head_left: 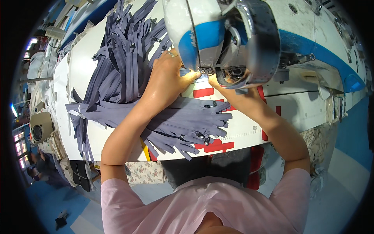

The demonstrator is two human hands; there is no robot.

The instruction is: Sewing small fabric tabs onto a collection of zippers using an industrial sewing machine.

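At the sewing machine [212,43], both my hands reach in close under its white and blue head. My left hand [166,76] is bent by the needle area, its thumb stretched toward the presser foot and its fingers partly behind the head. A small greyish-blue piece shows between that thumb and the fingers; its kind I cannot make out. My right hand [230,90] sits just right of the needle, with most of its fingers hidden by the machine head. Left of the machine lies a big heap of grey zippers [120,62], and a second tied bundle of zippers [156,119] spreads beneath my left forearm.
The white machine table [249,134] carries red tape patches [214,146] and a printed ruler scale along its near side. A beige fan-like device [39,128] stands off the left edge. Patterned cloth [146,172] hangs below the table front.
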